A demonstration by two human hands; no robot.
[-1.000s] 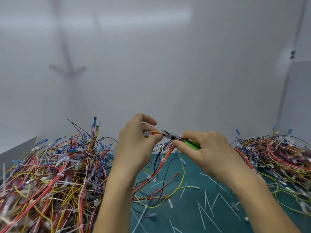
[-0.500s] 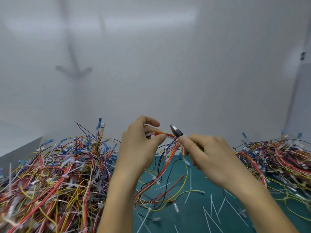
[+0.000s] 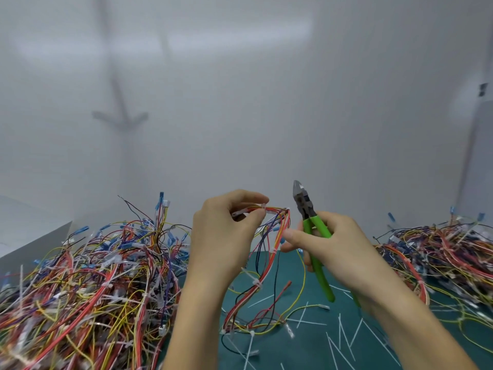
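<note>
We hold the wire bundle [image 3: 280,225] up above the tabletop [image 3: 306,348]. Our left grip [image 3: 221,236] pinches it tight at a white tie [image 3: 263,205]. Our right grip [image 3: 336,244] is curled round the green cutters [image 3: 306,206], tip up, just beside the wires, cutting nothing. White cut bits [image 3: 338,340] lie below, so some trimming looks done. Big wire piles [image 3: 93,276] wait, so lots seems left.

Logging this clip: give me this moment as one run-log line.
left hand: pinches wire bundle | right hand: holds green cutters, tip up, off the bundle | cut tie ends on green mat
</note>
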